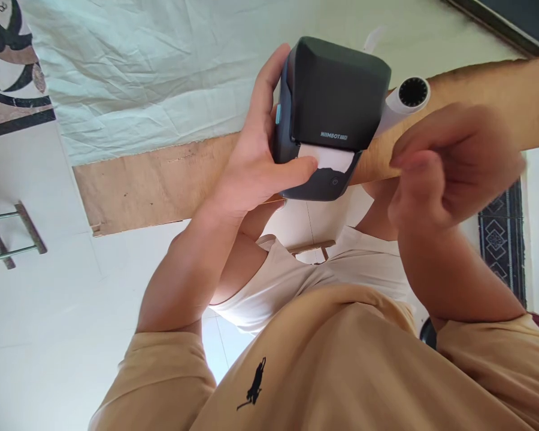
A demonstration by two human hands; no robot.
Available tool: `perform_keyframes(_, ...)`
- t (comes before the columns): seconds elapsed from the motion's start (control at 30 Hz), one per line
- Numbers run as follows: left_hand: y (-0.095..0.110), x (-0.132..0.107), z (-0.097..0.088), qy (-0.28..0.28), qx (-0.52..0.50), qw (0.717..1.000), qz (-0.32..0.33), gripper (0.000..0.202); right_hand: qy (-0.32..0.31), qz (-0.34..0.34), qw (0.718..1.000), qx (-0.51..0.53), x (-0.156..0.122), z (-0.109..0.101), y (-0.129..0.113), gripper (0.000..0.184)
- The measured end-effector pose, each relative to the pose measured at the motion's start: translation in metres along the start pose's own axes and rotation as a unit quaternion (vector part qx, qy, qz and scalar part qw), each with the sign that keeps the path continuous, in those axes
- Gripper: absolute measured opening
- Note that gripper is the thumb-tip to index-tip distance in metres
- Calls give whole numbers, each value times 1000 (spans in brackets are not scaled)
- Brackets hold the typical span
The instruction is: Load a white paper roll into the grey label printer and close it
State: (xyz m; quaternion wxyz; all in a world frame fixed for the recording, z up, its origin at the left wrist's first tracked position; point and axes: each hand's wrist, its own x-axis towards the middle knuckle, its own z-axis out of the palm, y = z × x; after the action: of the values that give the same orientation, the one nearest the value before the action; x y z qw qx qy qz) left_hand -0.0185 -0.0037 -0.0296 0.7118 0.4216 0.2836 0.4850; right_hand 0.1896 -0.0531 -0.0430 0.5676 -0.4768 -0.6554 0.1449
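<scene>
My left hand (pixel 260 152) is wrapped around a dark label printer (pixel 341 90) marked NIIMBOT, holding it above the table's front edge. The left thumb presses on a white label strip (pixel 330 157) coming out of the printer's front slot, and the strip's lower edge looks uneven. To the right of the printer, my right hand (pixel 453 161) is raised and closed, thumb against the curled forefinger. It is slightly blurred, and anything between those fingertips is hidden. Just behind this hand, a white cylinder (pixel 393 111) with a black round end sticks out beside the printer.
A pale green cloth (pixel 161 72) covers most of the table, whose bare wooden edge (pixel 157 191) shows. A dark flat object (pixel 516 24) lies at the far right corner. On the left, a rack-like frame (pixel 15 236) stands on the white floor. A patterned dark mat (pixel 500 239) shows at right.
</scene>
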Motion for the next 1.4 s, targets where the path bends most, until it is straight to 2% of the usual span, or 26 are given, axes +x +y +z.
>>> perform_keyframes(0.07,-1,0,1,-19,-17,999,29,78,-29,-30,998,41,0,6,-3,64)
perform_keyframes(0.13,-2,0,1,-21,-21,998,52,56,-89,-10,994,64,4,11,-6,72)
perform_keyframes(0.2,-3,1,1,-6,-1,999,48,35,-116,19,991,63,10,15,-7,80)
perform_keyframes(0.3,-2,3,0,7,27,999,33,22,-136,43,988,57,16,16,-8,85)
perform_keyframes(0.5,2,3,1,7,53,998,16,34,-172,97,979,44,17,13,1,95)
perform_keyframes(0.7,5,-1,0,40,51,998,-16,40,-204,197,958,38,25,14,2,105)
perform_keyframes(0.87,-2,-3,-5,39,26,999,19,26,-227,260,937,44,34,13,-15,95)
perform_keyframes(1.0,-10,5,-11,-11,8,999,53,29,-214,235,948,23,30,12,-14,104)
perform_keyframes(1.07,-9,7,-7,-27,-36,996,77,21,-214,221,951,24,26,12,-11,104)
perform_keyframes(1.13,-4,5,-1,-39,-60,996,57,23,-217,214,952,30,24,11,-9,102)
perform_keyframes(1.23,6,1,7,-18,-71,997,-11,42,-220,201,954,24,22,10,-9,101)
perform_keyframes(1.4,10,-1,6,16,-70,997,-18,48,-222,189,957,3,21,9,-6,102)
